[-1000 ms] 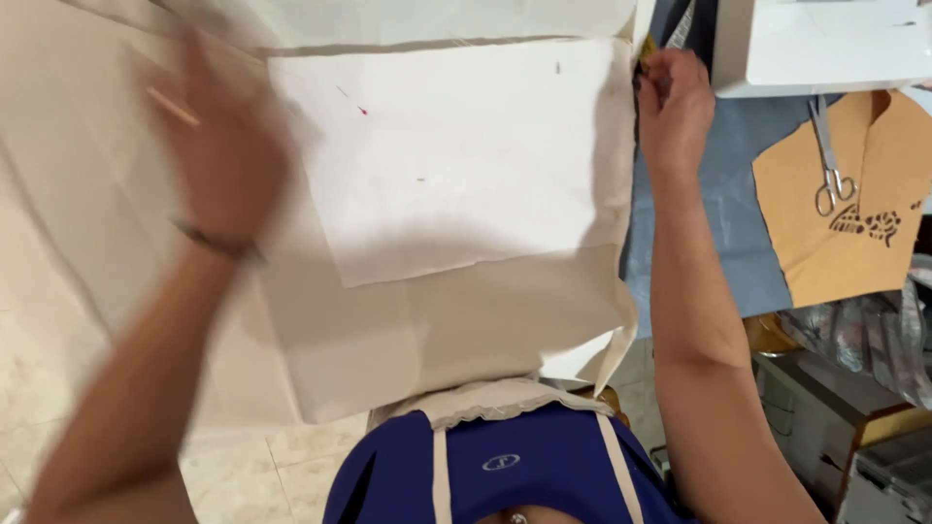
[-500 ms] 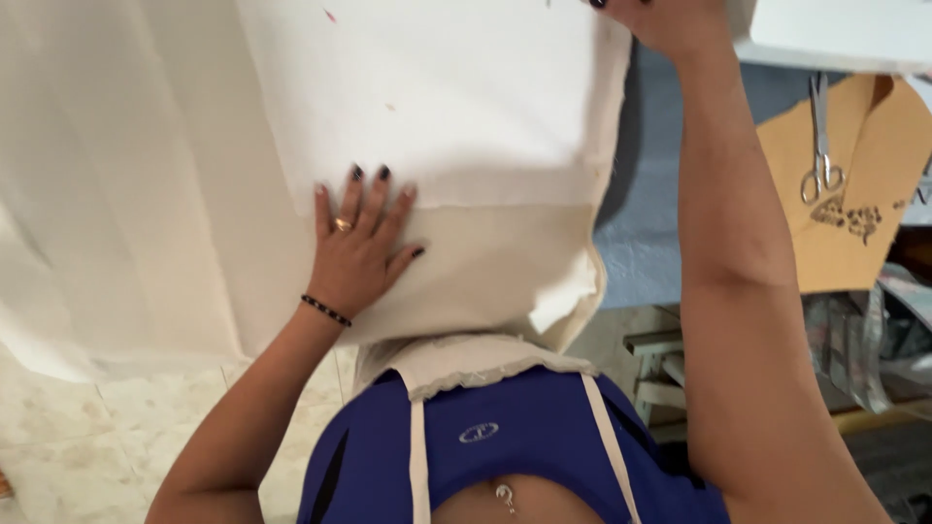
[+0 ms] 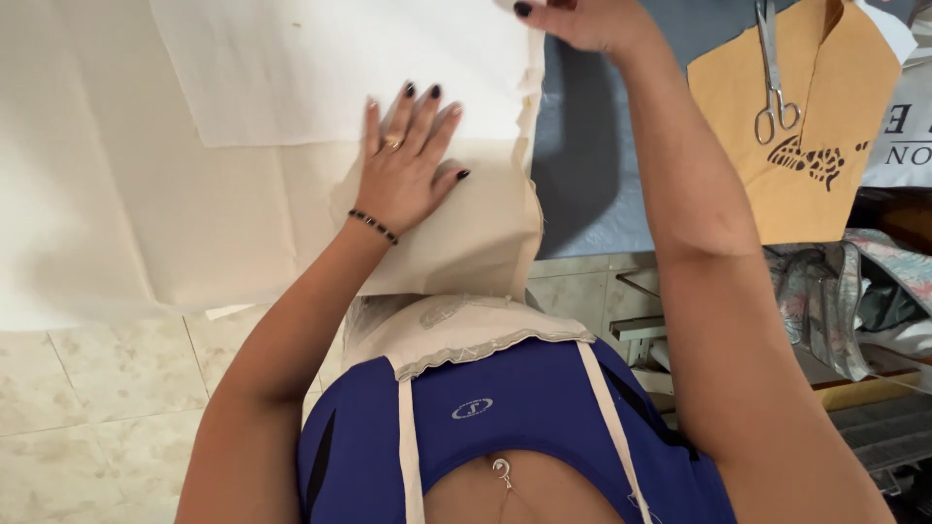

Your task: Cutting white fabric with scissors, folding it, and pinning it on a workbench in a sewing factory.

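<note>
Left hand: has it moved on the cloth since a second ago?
Yes. The left hand has come in from the far left of the cream cloth and now lies flat near its right edge, closer to the blue table.

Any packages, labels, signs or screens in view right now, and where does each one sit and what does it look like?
White printed sheet or bag: far right edge, beside the tan paper pattern; pale with dark lettering, mostly cut off by the frame.
Small oval logo patch: on the chest of the blue top, bottom centre; white outline on blue.
No screens or signs in view.
</note>
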